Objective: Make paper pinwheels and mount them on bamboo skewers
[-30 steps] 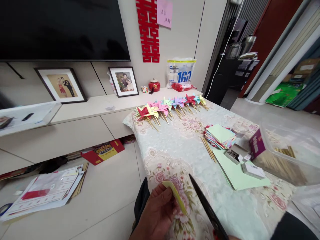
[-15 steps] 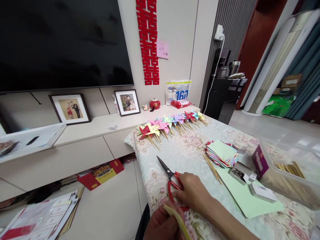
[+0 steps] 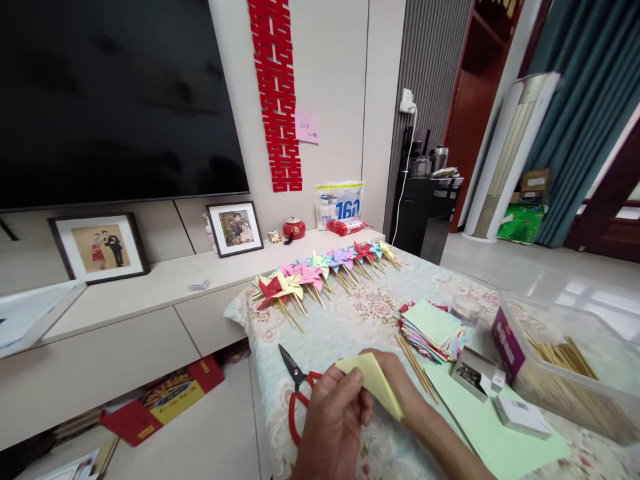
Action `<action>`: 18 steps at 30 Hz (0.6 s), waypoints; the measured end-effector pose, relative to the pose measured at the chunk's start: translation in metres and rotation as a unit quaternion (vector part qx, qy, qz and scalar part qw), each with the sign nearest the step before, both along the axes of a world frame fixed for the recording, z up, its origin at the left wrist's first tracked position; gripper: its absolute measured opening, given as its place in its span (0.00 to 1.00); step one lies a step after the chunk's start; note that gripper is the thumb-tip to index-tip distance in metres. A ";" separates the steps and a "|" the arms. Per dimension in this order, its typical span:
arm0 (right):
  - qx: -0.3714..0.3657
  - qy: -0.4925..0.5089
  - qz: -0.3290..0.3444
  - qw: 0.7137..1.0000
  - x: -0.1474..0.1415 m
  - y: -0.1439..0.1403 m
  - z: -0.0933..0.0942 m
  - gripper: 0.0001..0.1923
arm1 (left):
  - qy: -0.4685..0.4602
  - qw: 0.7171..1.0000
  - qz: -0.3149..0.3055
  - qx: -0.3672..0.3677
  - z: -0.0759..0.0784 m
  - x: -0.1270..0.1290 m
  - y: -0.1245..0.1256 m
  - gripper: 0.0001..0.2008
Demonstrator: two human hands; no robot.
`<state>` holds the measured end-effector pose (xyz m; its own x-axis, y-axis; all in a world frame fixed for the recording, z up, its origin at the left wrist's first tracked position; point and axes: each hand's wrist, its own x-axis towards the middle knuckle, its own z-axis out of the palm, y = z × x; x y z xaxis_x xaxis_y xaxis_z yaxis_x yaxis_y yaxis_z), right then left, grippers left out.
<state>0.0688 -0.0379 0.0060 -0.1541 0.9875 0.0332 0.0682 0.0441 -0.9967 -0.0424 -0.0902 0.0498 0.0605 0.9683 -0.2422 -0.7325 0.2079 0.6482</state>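
Folded yellow paper (image 3: 376, 383) is pinched between the thumb and fingers of my left hand (image 3: 336, 417), tilted above the table's near edge. My right hand (image 3: 393, 370) is close behind that paper; its fingers are hidden by the paper and my left hand, so their grip does not show. Red-handled scissors (image 3: 296, 380) lie on the floral tablecloth just left of my left hand, blades pointing away, with part of the handles covered by that hand.
Finished paper pinwheels (image 3: 315, 270) on sticks line the table's far side. To the right are stacked coloured paper squares (image 3: 434, 327), loose sticks (image 3: 417, 370), a small box of metal fasteners (image 3: 473, 375), green sheets (image 3: 520, 433) and a clear bin of sticks (image 3: 565, 393).
My right hand has let go of the scissors, which now lie on the tablecloth, and has moved to the yellow paper. My left hand has raised the paper. The view has shifted right.
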 end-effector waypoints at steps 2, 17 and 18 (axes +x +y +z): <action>0.022 0.024 -0.060 0.998 0.027 0.011 0.005 0.21 | 0.046 0.999 0.020 -0.002 -0.003 0.014 0.023 0.19; -0.032 0.103 -0.104 0.989 0.056 0.024 -0.014 0.22 | 0.205 0.978 0.029 0.020 -0.077 0.045 0.066 0.18; -0.042 0.113 -0.106 0.987 0.055 0.024 -0.013 0.22 | 0.203 0.979 0.024 0.019 -0.076 0.045 0.066 0.17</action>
